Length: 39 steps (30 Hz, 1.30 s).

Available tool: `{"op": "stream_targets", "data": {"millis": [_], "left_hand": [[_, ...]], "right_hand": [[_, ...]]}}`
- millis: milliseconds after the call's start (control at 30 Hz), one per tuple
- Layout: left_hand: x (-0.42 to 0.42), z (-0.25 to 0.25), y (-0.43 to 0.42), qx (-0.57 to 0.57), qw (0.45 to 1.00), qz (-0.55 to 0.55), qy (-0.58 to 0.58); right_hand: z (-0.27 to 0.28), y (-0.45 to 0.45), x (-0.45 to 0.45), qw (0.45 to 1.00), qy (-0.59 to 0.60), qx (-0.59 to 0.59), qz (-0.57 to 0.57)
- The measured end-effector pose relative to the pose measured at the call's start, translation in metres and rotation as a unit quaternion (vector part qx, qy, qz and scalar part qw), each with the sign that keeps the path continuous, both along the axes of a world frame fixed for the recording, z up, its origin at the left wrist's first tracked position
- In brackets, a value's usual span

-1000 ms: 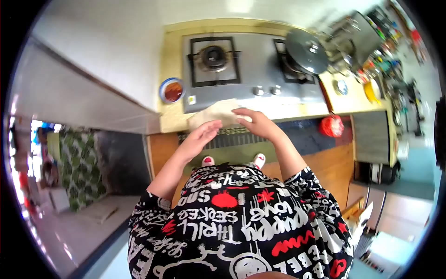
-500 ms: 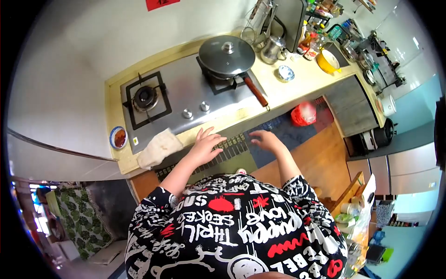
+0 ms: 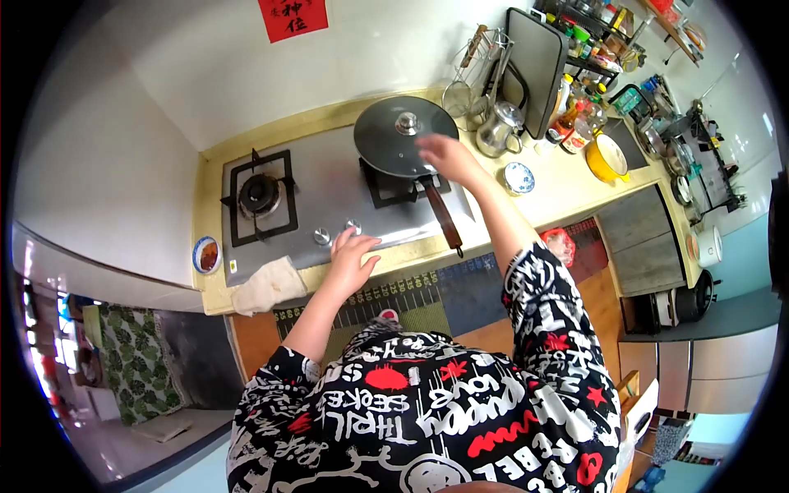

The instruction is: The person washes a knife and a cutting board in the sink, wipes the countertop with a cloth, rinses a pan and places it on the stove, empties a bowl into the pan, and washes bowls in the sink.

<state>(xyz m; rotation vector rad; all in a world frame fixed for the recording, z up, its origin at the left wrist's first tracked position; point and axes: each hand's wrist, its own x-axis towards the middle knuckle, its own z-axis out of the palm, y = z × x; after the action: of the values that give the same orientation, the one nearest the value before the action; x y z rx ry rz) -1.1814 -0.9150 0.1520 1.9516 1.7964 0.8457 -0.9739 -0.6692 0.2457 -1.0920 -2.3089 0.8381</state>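
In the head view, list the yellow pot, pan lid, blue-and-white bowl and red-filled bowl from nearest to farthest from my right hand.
From your right hand:
1. Pan lid, partly behind the hand.
2. Blue-and-white bowl, to the right.
3. Yellow pot, farther right.
4. Red-filled bowl, across to the left.

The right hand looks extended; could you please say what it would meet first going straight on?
Probably the pan lid, near its knob; the right hand overlaps the lid in view, so depth is unclear.
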Motion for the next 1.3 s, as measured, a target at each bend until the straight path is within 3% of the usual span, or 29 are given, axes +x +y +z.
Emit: {"op": "stream_targets", "data": {"millis": [33,133,267,300,367,433,500,567,700,800,900,967,1000,1033,1067,1167,1300], "left_hand": [[-0.003,0.001,0.008,0.012,1.0,-0.002,0.01],[-0.005,0.007,0.032,0.062,0.997,-0.007,0.035],[0.002,0.019,0.051,0.048,0.998,-0.003,-0.026],[0.003,0.019,0.055,0.036,0.998,-0.018,-0.05],[0.016,0.014,0.058,-0.127,0.971,-0.004,-0.204],[0.028,-0.018,0.068,-0.264,0.893,-0.044,-0.362],[0.058,-0.017,0.078,-0.402,0.764,-0.055,-0.502],[0.085,-0.014,0.092,-0.462,0.655,-0.095,-0.591],[0.129,-0.018,0.103,-0.424,0.741,-0.094,-0.512],[0.127,-0.033,0.103,-0.419,0.733,-0.107,-0.525],[0.127,-0.023,0.103,-0.402,0.723,0.096,-0.554],[0.117,-0.036,0.105,-0.32,0.781,0.119,-0.523],[0.131,0.004,0.102,-0.272,0.817,0.16,-0.483],[0.127,-0.043,0.108,-0.152,0.846,0.177,-0.48],[0.145,-0.004,0.106,-0.1,0.855,0.253,-0.441],[0.17,0.003,0.119,0.03,0.895,0.311,-0.32],[0.215,0.02,0.131,0.047,0.916,0.346,-0.198]], "right_hand": [[-0.004,0.024,-0.018,0.993,-0.042,0.108,-0.038],[-0.014,0.078,-0.057,0.985,-0.085,0.13,-0.07],[-0.024,0.117,-0.082,0.968,-0.192,0.158,-0.037],[-0.02,0.119,-0.086,0.959,-0.233,0.162,-0.022],[-0.013,0.124,-0.091,0.934,-0.316,0.167,0.009],[-0.027,0.141,-0.09,0.94,-0.29,0.177,0.019],[-0.031,0.143,-0.089,0.944,-0.275,0.181,0.019],[-0.023,0.137,-0.09,0.946,-0.27,0.181,0.012],[0.002,0.128,-0.073,0.951,-0.264,0.157,0.013],[0.041,0.109,-0.018,0.983,-0.144,0.115,0.012],[0.088,0.08,0.065,0.99,-0.111,0.091,0.016],[0.101,0.068,0.131,0.991,-0.115,0.071,0.02],[0.113,0.06,0.165,0.991,-0.125,0.048,0.015],[0.118,0.052,0.198,0.991,-0.133,0.023,0.01],[0.116,0.048,0.23,0.99,-0.143,0.004,0.008],[0.104,0.045,0.32,0.982,-0.188,-0.006,0.02],[0.044,0.059,0.41,0.95,-0.312,0.02,0.003]]}}
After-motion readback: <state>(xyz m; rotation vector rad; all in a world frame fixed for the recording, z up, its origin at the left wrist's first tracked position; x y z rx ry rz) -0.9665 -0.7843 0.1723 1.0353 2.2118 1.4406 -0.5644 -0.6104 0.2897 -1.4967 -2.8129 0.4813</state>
